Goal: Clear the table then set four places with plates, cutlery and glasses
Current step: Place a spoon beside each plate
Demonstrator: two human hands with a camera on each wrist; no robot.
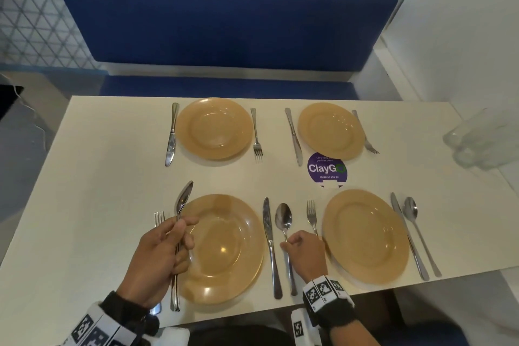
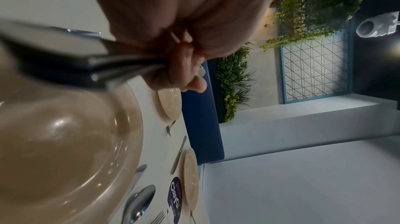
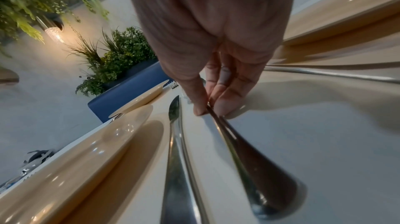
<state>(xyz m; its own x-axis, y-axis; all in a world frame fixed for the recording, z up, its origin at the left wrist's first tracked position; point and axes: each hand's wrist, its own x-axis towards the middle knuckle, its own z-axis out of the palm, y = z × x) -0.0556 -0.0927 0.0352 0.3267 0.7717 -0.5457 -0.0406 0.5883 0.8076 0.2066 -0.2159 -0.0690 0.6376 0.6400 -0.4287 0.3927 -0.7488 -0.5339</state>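
Four tan plates lie on the cream table (image 1: pixel 106 177). My left hand (image 1: pixel 182 236) grips spoons (image 1: pixel 184 196) over the left rim of the near-left plate (image 1: pixel 224 247); two handles (image 2: pixel 121 68) show below the left hand (image 2: pixel 184 73) in the wrist view. My right hand (image 1: pixel 286 244) pinches the handle of a spoon (image 1: pixel 283 219) that lies on the table between a knife (image 1: pixel 268 230) and a fork (image 1: pixel 311 215). In the right wrist view the right hand (image 3: pixel 207 109) has thumb and fingertips on that spoon's handle (image 3: pixel 249 159), beside the knife (image 3: pixel 177 142).
The near-right plate (image 1: pixel 365 236) has a knife (image 1: pixel 404 230) and a spoon (image 1: pixel 415 222). Both far plates (image 1: pixel 214 128) (image 1: pixel 331 130) have a knife and a fork. Clear glasses (image 1: pixel 477 140) stand at the right edge. A purple sticker (image 1: pixel 327 170) is mid-table and a blue bench (image 1: pixel 224 22) stands behind.
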